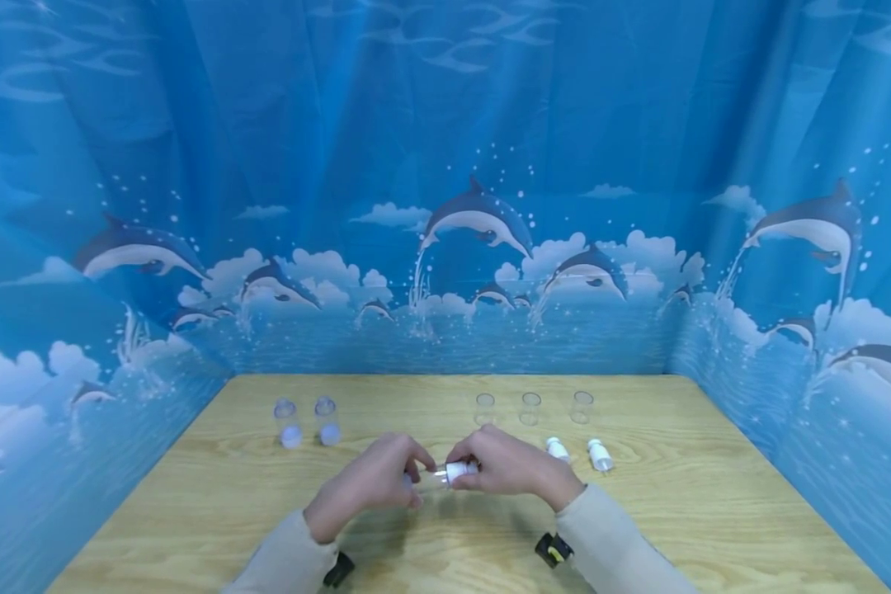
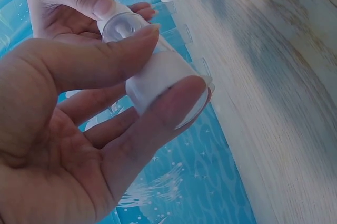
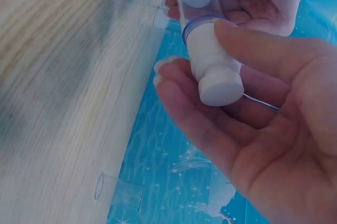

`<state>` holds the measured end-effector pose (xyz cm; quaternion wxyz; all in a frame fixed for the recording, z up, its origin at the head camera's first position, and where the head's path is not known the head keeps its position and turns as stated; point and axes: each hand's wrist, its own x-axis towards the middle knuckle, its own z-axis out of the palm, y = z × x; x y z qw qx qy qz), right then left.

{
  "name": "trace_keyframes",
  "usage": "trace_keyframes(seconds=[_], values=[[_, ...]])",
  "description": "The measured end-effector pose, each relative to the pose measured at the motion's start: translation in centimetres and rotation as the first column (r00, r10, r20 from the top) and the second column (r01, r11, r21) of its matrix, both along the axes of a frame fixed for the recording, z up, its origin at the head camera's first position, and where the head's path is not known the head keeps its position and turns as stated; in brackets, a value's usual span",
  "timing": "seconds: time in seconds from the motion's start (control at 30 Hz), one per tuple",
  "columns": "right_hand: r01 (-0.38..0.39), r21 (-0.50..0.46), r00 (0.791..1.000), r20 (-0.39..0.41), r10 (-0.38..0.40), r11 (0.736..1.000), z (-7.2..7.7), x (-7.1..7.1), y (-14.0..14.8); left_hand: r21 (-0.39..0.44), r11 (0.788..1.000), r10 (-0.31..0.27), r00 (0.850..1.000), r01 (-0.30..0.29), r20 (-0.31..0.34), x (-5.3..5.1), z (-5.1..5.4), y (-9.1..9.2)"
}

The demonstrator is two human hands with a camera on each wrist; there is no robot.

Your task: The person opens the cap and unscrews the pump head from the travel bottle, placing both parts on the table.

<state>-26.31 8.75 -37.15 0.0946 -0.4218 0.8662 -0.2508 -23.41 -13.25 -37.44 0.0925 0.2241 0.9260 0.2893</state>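
Note:
Pinched between the fingers and thumb of my left hand (image 1: 382, 477) is a clear bottle (image 3: 202, 7) with a white disc inside and a purple-tinted rim. My right hand (image 1: 508, 464) grips a white pump top (image 3: 206, 50) by its sides. In the right wrist view, the pump top lines up with the bottle's mouth and meets its rim; whether it is fully seated I cannot tell. Both are held tilted above the table. The left wrist view shows the bottle's white lower end (image 2: 162, 79) between thumb and fingers.
On the wooden table (image 1: 408, 394), two more clear bottles (image 1: 327, 421) stand at the back left. Three clear caps (image 1: 530, 409) form a row at the back right. Two white pump tops (image 1: 599, 455) lie right of my right hand. A blue dolphin curtain (image 1: 445, 346) surrounds the table.

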Motion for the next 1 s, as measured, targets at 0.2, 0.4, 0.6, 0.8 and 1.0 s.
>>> trace_keyframes(seconds=[0.2, 0.4, 0.6, 0.8, 1.0], values=[[-0.009, -0.006, 1.0, -0.008, 0.009, 1.0, -0.16, -0.02, -0.12, 0.006, 1.0, -0.015, 1.0, 0.015, -0.001, -0.05, 0.0, -0.05], [-0.019, -0.021, 0.999, -0.037, 0.018, 1.0, -0.09, 0.2, -0.28, 0.003, 1.0, -0.03, 1.0, 0.03, -0.008, 0.02, 0.09, -0.05], [-0.02, -0.049, 0.998, -0.056, 0.017, 0.999, -0.09, 0.39, -0.36, 0.011, 1.0, -0.018, 1.0, 0.018, 0.003, 0.17, 0.12, -0.03], [0.009, -0.037, 0.993, -0.12, -0.013, 0.999, 0.15, 0.41, -0.27, 0.049, 0.999, -0.025, 0.999, 0.024, 0.026, 0.22, -0.05, 0.08], [0.021, -0.036, 0.983, -0.181, -0.027, 0.999, 0.13, 0.24, -0.35, 0.061, 0.998, 0.001, 0.999, -0.003, 0.037, 0.11, -0.15, 0.03]])
